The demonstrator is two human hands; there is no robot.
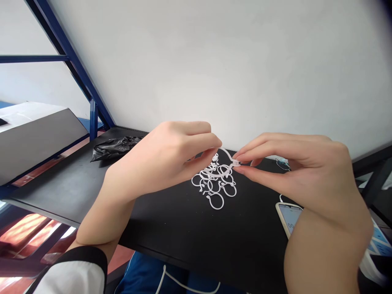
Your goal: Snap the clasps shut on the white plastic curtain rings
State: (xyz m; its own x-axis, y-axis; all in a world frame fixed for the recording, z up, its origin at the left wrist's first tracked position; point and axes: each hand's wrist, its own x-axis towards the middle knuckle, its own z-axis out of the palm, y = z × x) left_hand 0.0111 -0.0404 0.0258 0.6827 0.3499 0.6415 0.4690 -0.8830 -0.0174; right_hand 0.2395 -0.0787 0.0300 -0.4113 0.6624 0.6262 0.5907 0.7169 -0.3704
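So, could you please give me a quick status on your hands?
Left hand, right hand pinching one white plastic ring. Ring pile beneath on black table. Nothing obstructing.

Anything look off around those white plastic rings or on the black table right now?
Nothing looks damaged or spilled. The left hand and right hand pinch one white plastic ring above a loose pile of rings on the black table. A crumpled black bag lies at the back, and a phone sits partly hidden under the right wrist.

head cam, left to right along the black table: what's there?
black plastic bag → left hand → pile of white plastic rings → right hand, pinching a white ring with the left → phone at the table's right edge.
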